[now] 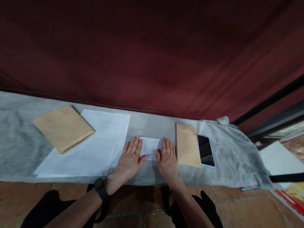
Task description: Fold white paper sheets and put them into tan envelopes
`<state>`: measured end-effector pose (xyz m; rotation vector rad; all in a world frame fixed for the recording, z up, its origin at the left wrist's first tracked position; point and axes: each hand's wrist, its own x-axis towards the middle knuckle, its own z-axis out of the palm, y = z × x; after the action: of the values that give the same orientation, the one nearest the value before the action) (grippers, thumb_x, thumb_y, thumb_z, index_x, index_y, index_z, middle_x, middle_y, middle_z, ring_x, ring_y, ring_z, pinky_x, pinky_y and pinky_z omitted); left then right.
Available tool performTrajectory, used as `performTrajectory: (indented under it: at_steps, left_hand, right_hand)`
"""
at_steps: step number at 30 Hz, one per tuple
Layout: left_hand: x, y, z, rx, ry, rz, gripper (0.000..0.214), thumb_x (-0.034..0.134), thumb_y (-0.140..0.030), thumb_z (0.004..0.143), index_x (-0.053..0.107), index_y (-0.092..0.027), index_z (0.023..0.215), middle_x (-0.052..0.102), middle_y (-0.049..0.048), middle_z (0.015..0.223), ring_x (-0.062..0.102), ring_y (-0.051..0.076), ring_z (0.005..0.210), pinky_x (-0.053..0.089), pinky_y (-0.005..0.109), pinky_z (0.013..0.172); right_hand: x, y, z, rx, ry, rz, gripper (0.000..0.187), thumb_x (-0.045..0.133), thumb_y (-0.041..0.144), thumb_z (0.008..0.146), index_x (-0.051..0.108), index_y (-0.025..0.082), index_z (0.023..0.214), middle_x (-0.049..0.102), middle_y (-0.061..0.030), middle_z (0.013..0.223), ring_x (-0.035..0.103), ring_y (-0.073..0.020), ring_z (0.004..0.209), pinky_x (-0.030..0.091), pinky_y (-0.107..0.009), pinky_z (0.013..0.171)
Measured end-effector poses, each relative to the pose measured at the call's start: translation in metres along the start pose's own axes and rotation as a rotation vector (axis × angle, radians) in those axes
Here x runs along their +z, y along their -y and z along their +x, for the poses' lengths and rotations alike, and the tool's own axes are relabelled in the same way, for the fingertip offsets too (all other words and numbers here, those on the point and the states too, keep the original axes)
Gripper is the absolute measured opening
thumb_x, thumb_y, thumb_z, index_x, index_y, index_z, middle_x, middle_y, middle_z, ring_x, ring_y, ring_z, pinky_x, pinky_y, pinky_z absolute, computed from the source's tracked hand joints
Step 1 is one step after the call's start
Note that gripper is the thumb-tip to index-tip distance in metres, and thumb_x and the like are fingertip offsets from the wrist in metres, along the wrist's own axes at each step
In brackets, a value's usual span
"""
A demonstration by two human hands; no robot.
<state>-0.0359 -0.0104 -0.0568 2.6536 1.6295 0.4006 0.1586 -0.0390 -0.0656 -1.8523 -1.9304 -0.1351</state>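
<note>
A small folded white paper point(150, 147) lies on the grey cloth-covered table point(7, 142). My left hand point(128, 161) lies flat with fingers stretched out on the paper's left edge. On the paper's right edge my right hand point(167, 160) is pressed flat too, fingers together and extended. Neither hand grips anything. A black band sits on my left wrist.
A stack of white sheets point(94, 148) lies left of my hands, with a tan envelope point(63, 128) on top of it. Another tan envelope point(188, 144) and a black phone point(205, 150) lie to the right. A dark red curtain hangs behind; tiled floor below.
</note>
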Motion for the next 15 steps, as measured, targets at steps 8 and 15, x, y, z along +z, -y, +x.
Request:
performTrajectory:
  at_steps: [8,15]
  left_hand:
    - [-0.015,0.013,0.004,0.240,0.168,-0.039,0.049,0.047,-0.032,0.097,0.048,-0.013,0.143,0.041,0.0168,0.156,0.036,0.027,0.146,0.030,0.049,0.119]
    - [-0.038,0.023,0.006,0.292,0.240,-0.129,0.059,0.050,-0.007,0.082,0.051,-0.015,0.141,0.042,0.0144,0.156,0.041,0.022,0.143,0.033,0.040,0.120]
  right_hand:
    - [-0.014,-0.014,0.004,-0.103,0.253,0.110,0.061,0.047,0.041,0.099,0.038,0.011,0.152,0.030,-0.0153,0.162,0.026,-0.0278,0.150,0.027,-0.048,0.122]
    - [-0.029,-0.026,0.011,-0.147,0.445,0.192,0.079,0.063,0.050,0.087,0.036,0.019,0.154,0.022,-0.0126,0.165,0.021,-0.0284,0.152,0.026,-0.050,0.122]
